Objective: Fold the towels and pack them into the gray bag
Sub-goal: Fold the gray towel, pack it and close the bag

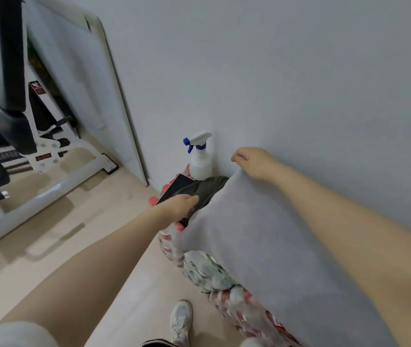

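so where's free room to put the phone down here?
Bare floor between the exercise machine and the patterned surface is open. The surface's far end is crowded: spray bottle, dark cloth, phone under the left hand; the gray towel, gripped by the right hand, drapes the rest.

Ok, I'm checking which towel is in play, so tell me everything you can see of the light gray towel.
The light gray towel looks like soft, plain, matte cloth. It is spread out and lifted at an angle beside the wall, hiding much of the red and white patterned surface beneath. The right hand grips its far upper corner; the left hand meets its left edge, also holding a dark phone. Its near end runs out of view.
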Demonstrator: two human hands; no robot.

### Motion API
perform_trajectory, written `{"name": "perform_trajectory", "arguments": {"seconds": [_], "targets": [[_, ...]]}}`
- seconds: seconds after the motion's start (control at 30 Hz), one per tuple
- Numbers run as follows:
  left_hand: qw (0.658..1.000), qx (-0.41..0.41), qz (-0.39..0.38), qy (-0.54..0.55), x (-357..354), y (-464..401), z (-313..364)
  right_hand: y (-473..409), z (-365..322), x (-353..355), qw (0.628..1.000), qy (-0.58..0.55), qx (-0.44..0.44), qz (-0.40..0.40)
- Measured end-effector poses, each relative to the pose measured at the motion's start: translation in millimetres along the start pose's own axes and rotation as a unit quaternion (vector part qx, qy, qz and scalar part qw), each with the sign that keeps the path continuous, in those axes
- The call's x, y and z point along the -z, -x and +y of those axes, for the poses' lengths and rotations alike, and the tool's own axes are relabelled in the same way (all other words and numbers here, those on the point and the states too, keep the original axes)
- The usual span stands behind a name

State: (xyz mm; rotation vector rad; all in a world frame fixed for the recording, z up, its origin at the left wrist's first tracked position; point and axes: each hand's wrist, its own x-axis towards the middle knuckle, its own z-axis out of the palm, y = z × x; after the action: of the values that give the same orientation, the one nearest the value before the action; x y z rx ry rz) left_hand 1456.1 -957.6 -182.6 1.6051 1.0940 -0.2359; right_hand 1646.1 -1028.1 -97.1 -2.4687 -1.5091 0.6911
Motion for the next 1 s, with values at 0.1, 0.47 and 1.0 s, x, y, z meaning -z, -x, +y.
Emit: {"name": "perform_trajectory", "arguments": {"seconds": [0.1,0.47,1.0], "targets": [[0.994,0.028,-0.104,0.001,0,-17,-6,-22,-5,-9,0.989,0.131,-0.017,-0.073],[0.988,-0.077,-0.099,0.092,26,-23,10,-44,-21,-12,0.952,0.244,-0.091,-0.164],[0.961,-0.249,-0.085,0.088,66,36,51,-7,1,64,0.971,0.227,0.071,-0.010]]}}
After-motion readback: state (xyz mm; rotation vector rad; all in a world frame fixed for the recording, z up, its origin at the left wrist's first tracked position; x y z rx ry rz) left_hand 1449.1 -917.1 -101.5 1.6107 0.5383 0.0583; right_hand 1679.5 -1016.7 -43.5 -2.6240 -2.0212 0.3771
